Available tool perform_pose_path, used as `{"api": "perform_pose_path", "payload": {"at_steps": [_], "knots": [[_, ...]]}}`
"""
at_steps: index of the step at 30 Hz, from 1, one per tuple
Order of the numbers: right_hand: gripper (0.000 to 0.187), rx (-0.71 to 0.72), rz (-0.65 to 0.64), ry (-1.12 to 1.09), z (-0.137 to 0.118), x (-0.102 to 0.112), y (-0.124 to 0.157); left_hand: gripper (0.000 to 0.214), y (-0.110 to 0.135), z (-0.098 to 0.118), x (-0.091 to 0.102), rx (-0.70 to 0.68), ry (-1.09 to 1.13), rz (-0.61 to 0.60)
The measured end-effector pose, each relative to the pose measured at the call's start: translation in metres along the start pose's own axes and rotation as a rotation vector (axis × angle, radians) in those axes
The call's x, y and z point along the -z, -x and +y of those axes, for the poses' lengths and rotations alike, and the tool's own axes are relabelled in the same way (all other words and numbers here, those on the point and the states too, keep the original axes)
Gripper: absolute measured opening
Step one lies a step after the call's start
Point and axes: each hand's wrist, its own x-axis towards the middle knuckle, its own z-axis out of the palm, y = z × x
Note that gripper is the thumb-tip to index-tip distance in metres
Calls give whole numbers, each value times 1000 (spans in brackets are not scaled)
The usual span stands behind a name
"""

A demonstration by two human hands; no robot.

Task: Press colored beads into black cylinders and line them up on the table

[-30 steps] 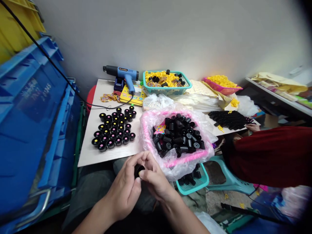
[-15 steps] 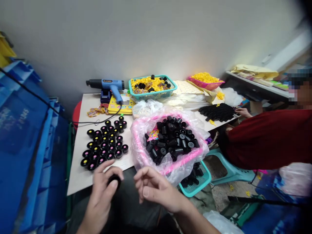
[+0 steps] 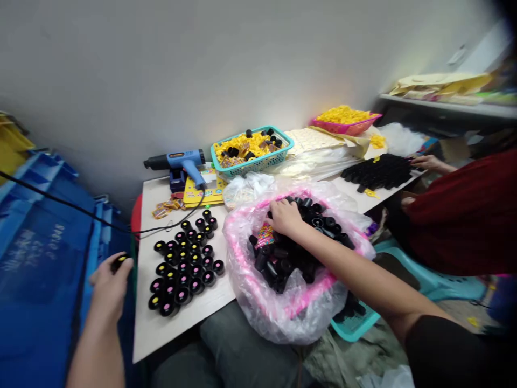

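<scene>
A black cap (image 3: 120,261) with a yellow centre is pinched at the tips of the left hand (image 3: 108,281) in the lower left of the frame, just off the left edge of the worktop (image 3: 161,328) and above a blue crate (image 3: 40,258). The fingers are closed narrowly on it, and the yellow face is turned up, seemingly so that it can be seen. The forearm is stretched forward with the wrist straight.

To its right, rows of caps (image 3: 184,262) are stood face up and touching, probably so that the coloured centres show.

The right hand (image 3: 285,216) is reached across into the pink basket (image 3: 313,295) at the centre of the frame. It is palm down, with the fingers curled among the loose caps (image 3: 278,261); whether anything is gripped cannot be told. The basket is lined with clear film, likely to hold the pieces together. A heat gun (image 3: 181,160) is laid at the back of the worktop.
</scene>
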Motion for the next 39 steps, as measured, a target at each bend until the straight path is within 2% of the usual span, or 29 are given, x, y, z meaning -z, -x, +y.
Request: {"api": "perform_pose_path", "payload": {"at_steps": [4,7,11,13,15,17,18,20,21,22,24,26,27,30,32,33,36,39], "knots": [[27,14,12,-16,4,-5,-2,50,-4,-8,-11,48,-23,-180],[34,-10,82,-107,13,5,4,55,-3,-10,-16,79,-65,-258],[45,-45,150,-329,23,30,17,64,0,-11,-14,82,-71,-292],[44,-62,193,-406,23,46,26,70,5,-6,-9,64,-70,-243],[41,-33,196,-561,16,62,36,69,20,8,-5,-12,-63,-117],[37,84,116,-778,1,75,47,58,46,33,-6,-156,22,-20],[35,176,50,-874,-9,80,52,51,62,49,-9,-226,152,-45],[34,380,-84,-997,-32,85,60,42,98,83,-19,-234,328,-330],[35,477,-141,-1026,-41,85,61,48,115,98,-26,-234,386,-479],[36,560,-197,-1047,-48,85,60,55,129,111,-34,-232,425,-577],[39,657,-292,-1070,-52,81,52,60,149,128,-46,-172,498,-591],[36,618,-308,-1014,-41,75,36,57,157,129,-53,-78,536,-569],[35,552,-295,-898,-32,70,27,54,159,125,-53,-33,547,-580],[29,338,-294,-339,-5,49,2,40,167,110,-48,7,597,-680],[21,269,-338,-63,4,28,-10,26,178,104,-45,-80,616,-732],[18,255,-345,4,5,17,-14,22,184,103,-45,-159,598,-748],[20,252,-319,122,4,-10,-21,22,199,109,-50,-413,431,-778],[23,290,-307,176,3,-21,-24,27,203,112,-57,-490,329,-837]]}}
